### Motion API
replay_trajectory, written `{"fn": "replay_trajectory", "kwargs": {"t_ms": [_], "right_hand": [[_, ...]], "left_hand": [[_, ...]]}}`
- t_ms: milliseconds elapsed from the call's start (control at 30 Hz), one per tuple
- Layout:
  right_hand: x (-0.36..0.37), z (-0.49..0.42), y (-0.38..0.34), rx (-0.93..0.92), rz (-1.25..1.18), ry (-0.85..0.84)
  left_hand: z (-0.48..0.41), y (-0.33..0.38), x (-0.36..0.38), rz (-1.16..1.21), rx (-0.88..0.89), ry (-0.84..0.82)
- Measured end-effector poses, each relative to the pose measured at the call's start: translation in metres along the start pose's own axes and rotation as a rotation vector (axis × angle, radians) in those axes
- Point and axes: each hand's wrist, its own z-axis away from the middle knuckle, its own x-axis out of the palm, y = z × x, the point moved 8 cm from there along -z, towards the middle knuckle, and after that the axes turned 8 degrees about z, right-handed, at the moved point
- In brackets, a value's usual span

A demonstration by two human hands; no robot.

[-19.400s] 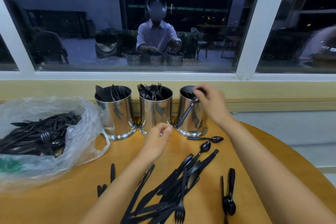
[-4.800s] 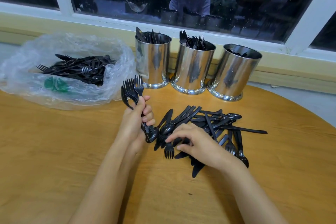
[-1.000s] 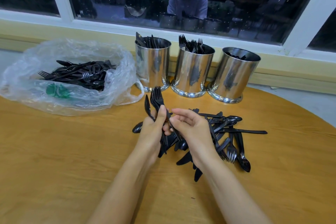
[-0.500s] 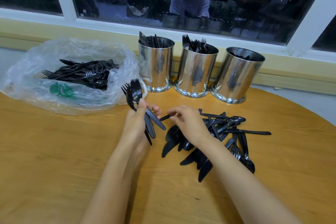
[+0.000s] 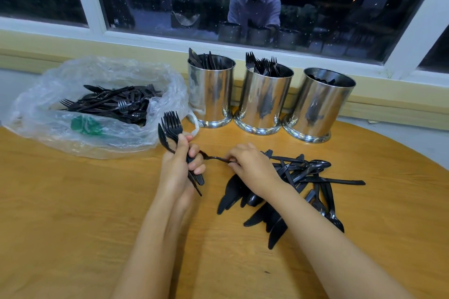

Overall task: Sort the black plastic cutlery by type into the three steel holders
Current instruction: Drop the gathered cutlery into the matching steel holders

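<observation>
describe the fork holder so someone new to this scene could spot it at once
At the back of the wooden table, under the window, three steel holders stand in a row. The fork holder is the middle one. Fork tines stick up above its rim, while the left holder shows knife blades and nothing rises above the rim of the right holder.

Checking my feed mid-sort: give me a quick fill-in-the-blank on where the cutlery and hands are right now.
The left hand grips several ____, tines up.
Tines also stick out of the ____ steel holder.
The plastic bag lies ____ of the holders.
The right hand pinches one piece reaching toward the ____ hand.
Missing: forks; middle; left; left.
</observation>
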Motion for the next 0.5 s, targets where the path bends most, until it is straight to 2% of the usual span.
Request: {"fn": "replay_trajectory", "kwargs": {"t_ms": [167,267,367,500], "right_hand": [[-0.034,0.036,0.025,0.336,-0.574,0.105],[-0.051,0.068,0.03,0.43,-0.811,0.133],[-0.068,0.096,0.03,0.437,-0.895,0.212],[-0.086,0.123,0.024,0.411,-0.845,0.349]], "left_hand": [[0.004,-0.013,0.003,0.016,-0.066,-0.006],[0.014,-0.031,0.012,0.034,-0.158,-0.035],[0.029,-0.043,0.025,0.022,-0.204,-0.072],[0.059,-0.058,0.038,-0.11,-0.217,-0.069]]}}
